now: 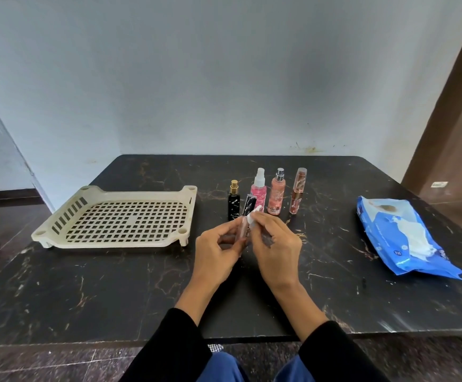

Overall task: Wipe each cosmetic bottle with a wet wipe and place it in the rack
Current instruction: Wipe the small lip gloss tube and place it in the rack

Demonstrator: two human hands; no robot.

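My left hand [218, 249] grips a slim lip gloss tube [245, 219] with a black cap, tilted up and away from me. My right hand [275, 244] presses a small white wet wipe [253, 215] against the tube's upper part. Behind my hands stand a black bottle with a gold cap [234, 201], a pink spray bottle [259, 190], a peach spray bottle [277, 193] and a brown lip gloss tube [298, 190], all upright. The beige perforated rack [58, 230] lies at the left with nothing in it.
A blue pack of wet wipes [398, 232] lies at the right of the dark marble table [114, 285], a white wipe poking from its opening. A pale wall runs behind the table, and a brown door frame stands at the far right.
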